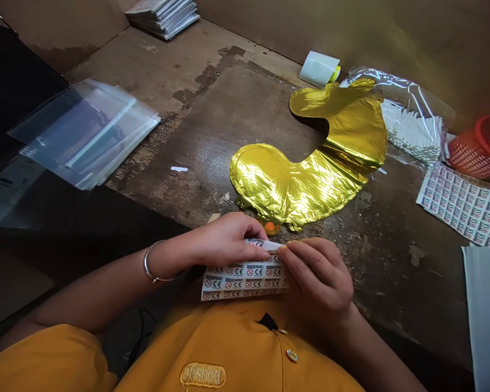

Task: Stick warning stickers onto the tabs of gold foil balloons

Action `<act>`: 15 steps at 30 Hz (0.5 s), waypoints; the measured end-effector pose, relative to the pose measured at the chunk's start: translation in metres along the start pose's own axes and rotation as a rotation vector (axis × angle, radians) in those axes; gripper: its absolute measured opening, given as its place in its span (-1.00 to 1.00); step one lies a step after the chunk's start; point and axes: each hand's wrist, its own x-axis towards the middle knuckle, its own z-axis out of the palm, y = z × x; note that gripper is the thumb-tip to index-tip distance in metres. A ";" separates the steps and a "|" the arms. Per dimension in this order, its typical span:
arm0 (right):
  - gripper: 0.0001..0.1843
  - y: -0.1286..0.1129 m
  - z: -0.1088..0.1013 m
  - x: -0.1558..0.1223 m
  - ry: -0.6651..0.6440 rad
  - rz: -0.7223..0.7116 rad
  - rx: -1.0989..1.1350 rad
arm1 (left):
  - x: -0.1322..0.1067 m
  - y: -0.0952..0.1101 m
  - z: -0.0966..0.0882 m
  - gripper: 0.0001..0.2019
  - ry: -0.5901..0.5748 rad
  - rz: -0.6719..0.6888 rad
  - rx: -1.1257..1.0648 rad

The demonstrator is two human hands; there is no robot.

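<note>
Both hands work close to my body at the table's near edge. My left hand (232,239), thumb on top, is closed on a sheet of printed CE stickers (245,280). The sheet's upper edge is bent over under that thumb. At the sheet's upper right corner my right hand (320,269) is closed in a pinch; whether a single sticker lies between its fingertips cannot be made out. Just beyond the hands a flat gold foil balloon (306,188) lies on the table, curved, with small tabs and an orange dot (270,227) at its near end.
Clear plastic sleeves (90,130) overhang the table's left edge. Stacked papers (163,16) sit at the back. To the right are a clear bag of white sticks (412,128), a red basket (479,147), another sticker sheet (465,204) and a pale sheet (485,310).
</note>
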 end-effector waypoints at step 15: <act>-0.90 0.058 0.011 0.047 -0.276 0.566 0.205 | 0.000 -0.032 0.019 -0.81 0.307 0.640 0.947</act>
